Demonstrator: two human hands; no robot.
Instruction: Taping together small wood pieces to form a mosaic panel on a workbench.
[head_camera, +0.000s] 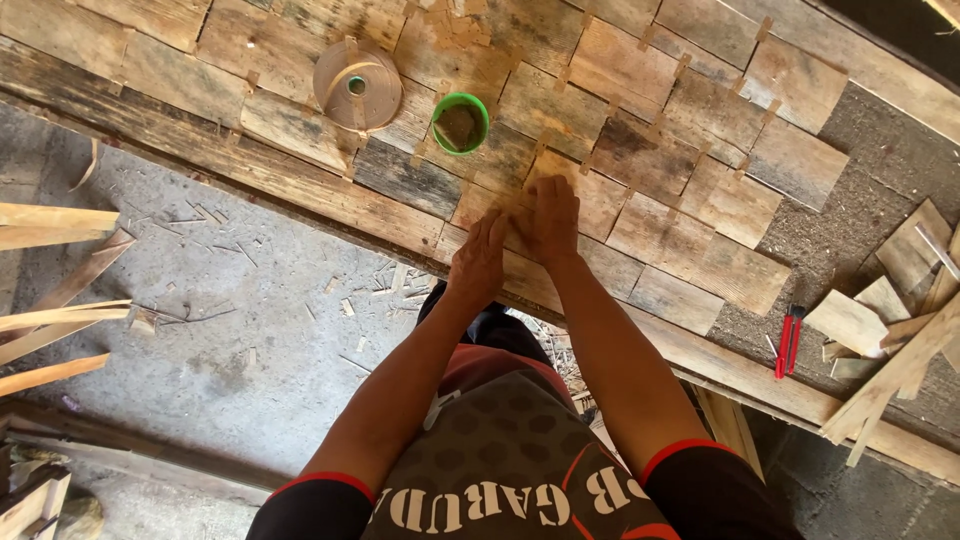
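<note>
The person wears a black short-sleeved shirt (500, 470) with red-trimmed sleeve cuffs, a grey dotted panel down the front and white lettering. Both forearms are bare, with no gloves.

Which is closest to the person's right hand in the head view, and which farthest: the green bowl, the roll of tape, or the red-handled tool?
From the right hand:
1. Green bowl, just up and to the left on the wooden sheets.
2. Roll of tape, farther left past the bowl.
3. Red-handled tool, far right, off the sheets, beside wood scraps.
</note>
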